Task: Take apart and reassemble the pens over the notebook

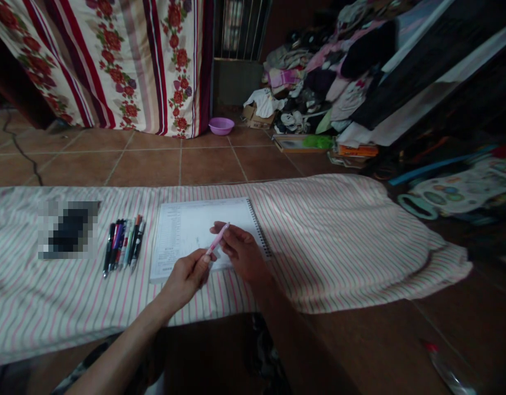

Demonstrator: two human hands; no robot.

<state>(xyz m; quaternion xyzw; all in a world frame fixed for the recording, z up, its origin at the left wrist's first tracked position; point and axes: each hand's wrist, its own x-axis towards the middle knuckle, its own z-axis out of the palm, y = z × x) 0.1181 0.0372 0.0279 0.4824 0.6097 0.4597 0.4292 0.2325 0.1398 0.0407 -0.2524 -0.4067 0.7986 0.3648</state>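
A pink pen (219, 237) is held at a slant above the open spiral-bound notebook (166, 230). Round its lower end, the fingers of my left hand (190, 272) are closed. My right hand (243, 253) has its thumb and fingers about the upper end of the same pen. Printed lines run down the left side of the notebook page, and the black spiral lies along its right edge. Left of the notebook, several pens (123, 244) lie side by side in a row.
A striped cloth (327, 236) covers the low surface. At its left lies a dark, pixelated object (69, 229). Beyond are a floral curtain (133, 66), a purple basin (221, 126) and a heap of clothes (318, 77). A bottle with a red cap (448, 367) lies on the tiled floor, lower right.
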